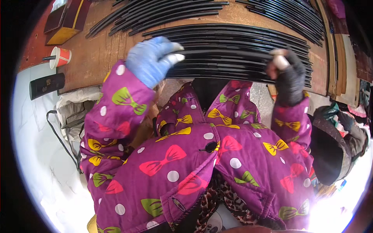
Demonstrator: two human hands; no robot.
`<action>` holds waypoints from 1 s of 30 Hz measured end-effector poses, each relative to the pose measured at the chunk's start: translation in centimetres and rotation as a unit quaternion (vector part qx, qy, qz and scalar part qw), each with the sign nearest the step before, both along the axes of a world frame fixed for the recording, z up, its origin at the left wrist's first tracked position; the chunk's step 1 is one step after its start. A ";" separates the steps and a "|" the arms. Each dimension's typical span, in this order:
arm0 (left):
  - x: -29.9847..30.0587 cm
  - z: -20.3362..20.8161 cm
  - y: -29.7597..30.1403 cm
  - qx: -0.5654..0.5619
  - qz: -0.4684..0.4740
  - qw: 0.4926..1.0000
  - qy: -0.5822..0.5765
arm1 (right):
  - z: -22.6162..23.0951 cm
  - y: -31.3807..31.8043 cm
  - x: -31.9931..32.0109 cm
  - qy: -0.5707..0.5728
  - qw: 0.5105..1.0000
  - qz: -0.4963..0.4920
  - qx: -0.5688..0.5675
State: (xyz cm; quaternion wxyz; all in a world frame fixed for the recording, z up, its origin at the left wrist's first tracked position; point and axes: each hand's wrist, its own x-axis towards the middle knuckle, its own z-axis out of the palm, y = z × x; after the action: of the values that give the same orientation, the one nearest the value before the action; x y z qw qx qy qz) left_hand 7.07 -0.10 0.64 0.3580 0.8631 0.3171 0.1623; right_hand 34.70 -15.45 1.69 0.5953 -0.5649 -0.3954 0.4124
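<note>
Held piece: a long, slim, glossy black rod (227, 53), perhaps more than one, spans the two hands above the row of black rods (233, 72) on the brown wooden tabletop (105, 54); whether it touches them is unclear.
Likely handling: probably light and fairly stiff, smooth enough to roll or slip, and perhaps prone to flexing mid-length.
Best hold: near both ends, with a light pinch that keeps it level.
Left hand in a blue glove with white fingertips (149, 60): thumb and forefinger stand slightly apart, seemingly clamped about the rod's left end.
Right hand in a dark, open-fingered glove (287, 75): bare and white-wrapped digits close at the right end, apparently pinching it; exact contact is blurred.
</note>
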 end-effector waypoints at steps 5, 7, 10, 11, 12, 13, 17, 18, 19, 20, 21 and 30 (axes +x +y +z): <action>-2.3 -0.5 1.4 -0.128 0.091 0.986 0.062 | -1.3 -2.9 6.8 0.127 0.992 -0.008 -0.016; -2.6 -0.1 1.3 -0.156 0.107 0.979 0.074 | -1.4 -3.1 7.0 0.127 0.992 -0.018 -0.019; -2.9 -0.6 1.8 -0.214 0.107 0.968 0.076 | -1.9 -3.2 7.6 0.115 0.993 -0.007 -0.019; -3.0 -0.5 1.8 -0.213 0.110 0.968 0.078 | -2.0 -3.1 7.6 0.118 0.993 -0.004 -0.018; -3.0 -0.5 1.6 -0.238 0.124 0.961 0.061 | -2.0 -3.0 7.6 0.125 0.992 -0.005 -0.020; -3.1 -0.5 1.6 -0.264 0.137 0.954 0.043 | -2.1 -2.9 7.5 0.132 0.991 -0.007 -0.021; -3.7 -0.9 1.7 -0.246 0.127 0.961 0.010 | -2.0 -3.0 7.7 0.137 0.989 -0.012 -0.048; -3.7 -0.8 1.6 -0.240 0.130 0.962 -0.001 | -2.1 -3.0 7.7 0.134 0.990 -0.017 -0.047; -3.5 -0.7 1.4 -0.233 0.133 0.963 -0.011 | -2.2 -3.0 7.7 0.131 0.990 -0.022 -0.046; -3.4 -0.5 1.3 -0.233 0.132 0.963 -0.011 | -2.2 -3.0 7.7 0.132 0.990 -0.022 -0.046; -3.2 -0.3 1.1 -0.223 0.140 0.965 -0.008 | -2.2 -3.0 7.6 0.136 0.990 -0.017 -0.037; -3.1 0.6 0.4 -0.079 0.107 0.990 -0.038 | -2.7 -3.0 7.8 0.139 0.990 -0.005 -0.035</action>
State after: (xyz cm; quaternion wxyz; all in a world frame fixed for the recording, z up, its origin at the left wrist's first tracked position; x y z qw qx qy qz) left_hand 4.00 0.25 1.24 0.4179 0.7864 0.4054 0.2064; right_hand 42.46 -18.45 -1.02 0.6267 -0.5244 -0.2913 0.4973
